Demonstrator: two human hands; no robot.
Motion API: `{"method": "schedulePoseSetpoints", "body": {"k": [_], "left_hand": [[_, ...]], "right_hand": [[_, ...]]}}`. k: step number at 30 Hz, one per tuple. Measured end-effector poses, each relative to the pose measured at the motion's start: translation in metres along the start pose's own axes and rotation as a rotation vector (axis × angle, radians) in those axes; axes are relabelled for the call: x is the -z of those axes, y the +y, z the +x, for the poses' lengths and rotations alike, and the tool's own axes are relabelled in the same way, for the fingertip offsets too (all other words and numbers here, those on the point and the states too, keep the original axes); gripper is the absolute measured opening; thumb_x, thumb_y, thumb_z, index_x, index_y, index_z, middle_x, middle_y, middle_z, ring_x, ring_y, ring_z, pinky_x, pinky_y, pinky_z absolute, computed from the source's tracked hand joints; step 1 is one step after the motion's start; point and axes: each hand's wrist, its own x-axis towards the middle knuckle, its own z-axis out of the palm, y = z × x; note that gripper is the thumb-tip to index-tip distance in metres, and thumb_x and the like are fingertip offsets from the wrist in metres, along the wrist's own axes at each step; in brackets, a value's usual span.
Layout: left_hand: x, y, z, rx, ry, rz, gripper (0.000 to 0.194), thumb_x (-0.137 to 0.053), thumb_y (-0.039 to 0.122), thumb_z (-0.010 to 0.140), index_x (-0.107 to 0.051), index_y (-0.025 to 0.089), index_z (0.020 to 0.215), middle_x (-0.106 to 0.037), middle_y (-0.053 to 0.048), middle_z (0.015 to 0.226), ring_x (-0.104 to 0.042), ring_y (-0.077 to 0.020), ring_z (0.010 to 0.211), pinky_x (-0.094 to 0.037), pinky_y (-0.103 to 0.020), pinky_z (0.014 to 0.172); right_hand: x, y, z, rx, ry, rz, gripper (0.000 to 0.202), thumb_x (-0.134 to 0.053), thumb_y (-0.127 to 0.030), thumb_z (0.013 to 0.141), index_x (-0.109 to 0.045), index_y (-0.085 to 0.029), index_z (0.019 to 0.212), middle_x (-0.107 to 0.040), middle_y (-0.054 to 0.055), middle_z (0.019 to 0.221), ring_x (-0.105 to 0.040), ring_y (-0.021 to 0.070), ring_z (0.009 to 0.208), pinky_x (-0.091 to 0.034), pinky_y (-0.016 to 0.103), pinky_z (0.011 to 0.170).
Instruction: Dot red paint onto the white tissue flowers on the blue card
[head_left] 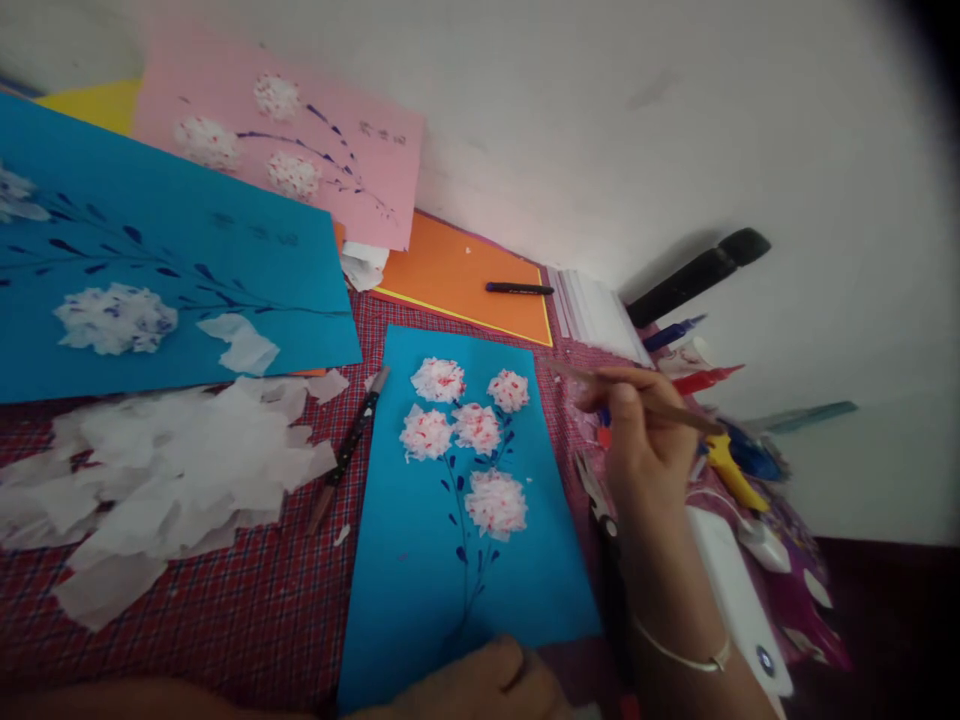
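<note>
A blue sheet (420,560) lies in front of me, with several ruffled white paper flowers (496,503) flecked red and painted dark stems and leaves. To its right, my right hand (645,420) is raised with the fingers closed around a thin brown stick (682,412), apparently a paintbrush; its pale, blurred end points left toward the sheet. My left hand (480,690) rests at the sheet's lower edge with curled fingers, cut off by the bottom of the view. Whatever it may hold is hidden. Scissors (600,505) lie beside my right wrist.
Torn white tissue paper (195,460) is piled on the checked cloth (225,620). A dotted dark pen-like tool (356,435) lies left of the sheet. Behind are a second blue sheet (285,290), a pink sheet (375,190), an orange sheet (457,270) and a marker (519,288).
</note>
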Motion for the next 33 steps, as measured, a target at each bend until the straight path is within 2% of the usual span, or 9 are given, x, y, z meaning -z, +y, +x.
{"method": "schedulePoseSetpoints", "body": {"k": [2, 5, 7, 10, 16, 21, 24, 29, 33], "left_hand": [[0.003, -0.001, -0.002, -0.018, -0.016, -0.032, 0.014, -0.058, 0.030, 0.089, -0.065, 0.017, 0.087, -0.060, -0.001, 0.087, -0.052, -0.0138, 0.076, -0.038, -0.028, 0.063], [0.005, -0.002, -0.004, 0.005, -0.019, -0.051, 0.016, -0.054, 0.026, 0.091, -0.067, 0.016, 0.089, -0.064, -0.001, 0.087, -0.054, -0.0150, 0.078, -0.039, -0.029, 0.070], [0.005, -0.003, -0.004, -0.006, -0.020, -0.054, 0.020, -0.049, 0.024, 0.094, -0.067, 0.015, 0.090, -0.065, -0.002, 0.087, -0.054, -0.0156, 0.078, -0.038, -0.030, 0.071], [0.005, -0.006, -0.005, -0.056, -0.052, -0.070, 0.020, -0.048, 0.022, 0.094, -0.067, 0.016, 0.093, -0.067, -0.002, 0.091, -0.053, -0.0159, 0.081, -0.036, -0.031, 0.073], [0.012, -0.009, -0.002, -0.037, -0.008, -0.096, 0.023, -0.046, 0.019, 0.095, -0.067, 0.016, 0.105, -0.065, -0.002, 0.091, -0.053, -0.0169, 0.085, -0.037, -0.034, 0.076], [0.036, -0.014, 0.008, -0.106, -0.220, -0.163, 0.023, -0.047, 0.023, 0.095, -0.066, 0.014, 0.102, -0.063, -0.006, 0.097, -0.054, -0.0176, 0.083, -0.039, -0.033, 0.069], [0.047, -0.018, 0.013, -0.127, -0.322, -0.202, 0.021, -0.050, 0.024, 0.094, -0.066, 0.013, 0.100, -0.062, -0.007, 0.100, -0.054, -0.0173, 0.085, -0.040, -0.032, 0.069], [0.052, -0.019, 0.013, -0.101, -0.345, -0.232, 0.019, -0.050, 0.021, 0.094, -0.065, 0.013, 0.100, -0.061, -0.008, 0.105, -0.054, -0.0166, 0.086, -0.040, -0.031, 0.070], [0.051, -0.018, 0.011, -0.103, -0.328, -0.224, 0.020, -0.050, 0.021, 0.094, -0.066, 0.012, 0.103, -0.060, -0.010, 0.106, -0.054, -0.0166, 0.084, -0.039, -0.031, 0.068]], "right_hand": [[0.021, -0.007, 0.004, 0.039, 0.148, -0.030, 0.017, -0.050, -0.029, 0.094, -0.063, -0.018, 0.091, -0.058, -0.002, 0.064, -0.055, 0.0118, 0.060, -0.043, 0.028, 0.061], [0.059, -0.004, 0.004, 0.050, 0.351, -0.098, 0.021, -0.050, -0.031, 0.093, -0.064, -0.019, 0.082, -0.049, -0.003, 0.057, -0.046, 0.0104, 0.051, -0.035, 0.027, 0.054], [0.081, 0.007, -0.001, -0.032, 0.358, -0.143, 0.023, -0.051, -0.034, 0.093, -0.063, -0.019, 0.079, -0.048, -0.004, 0.056, -0.044, 0.0100, 0.050, -0.033, 0.027, 0.052], [0.100, 0.030, -0.017, -0.202, 0.263, -0.211, 0.026, -0.052, -0.039, 0.091, -0.062, -0.019, 0.078, -0.049, -0.004, 0.056, -0.045, 0.0100, 0.050, -0.034, 0.025, 0.051], [0.103, 0.064, -0.041, -0.341, 0.180, -0.320, 0.030, -0.048, -0.039, 0.091, -0.064, -0.016, 0.082, -0.057, -0.002, 0.061, -0.053, 0.0130, 0.057, -0.040, 0.028, 0.059], [0.103, 0.078, -0.044, -0.362, 0.123, -0.319, 0.021, -0.052, -0.031, 0.088, -0.067, -0.016, 0.086, -0.063, 0.001, 0.067, -0.059, 0.0153, 0.064, -0.043, 0.031, 0.066], [0.106, 0.083, -0.043, -0.398, 0.151, -0.267, 0.016, -0.057, -0.028, 0.086, -0.070, -0.017, 0.085, -0.065, 0.004, 0.065, -0.059, 0.0160, 0.062, -0.043, 0.032, 0.065], [0.109, 0.070, -0.041, -0.413, 0.206, -0.221, 0.012, -0.060, -0.022, 0.083, -0.071, -0.019, 0.082, -0.066, 0.007, 0.064, -0.061, 0.0173, 0.063, -0.044, 0.036, 0.067], [0.098, 0.042, -0.031, -0.336, 0.398, 0.013, 0.012, -0.060, -0.014, 0.080, -0.071, -0.019, 0.076, -0.061, 0.005, 0.060, -0.056, 0.0144, 0.053, -0.042, 0.035, 0.059]]}}
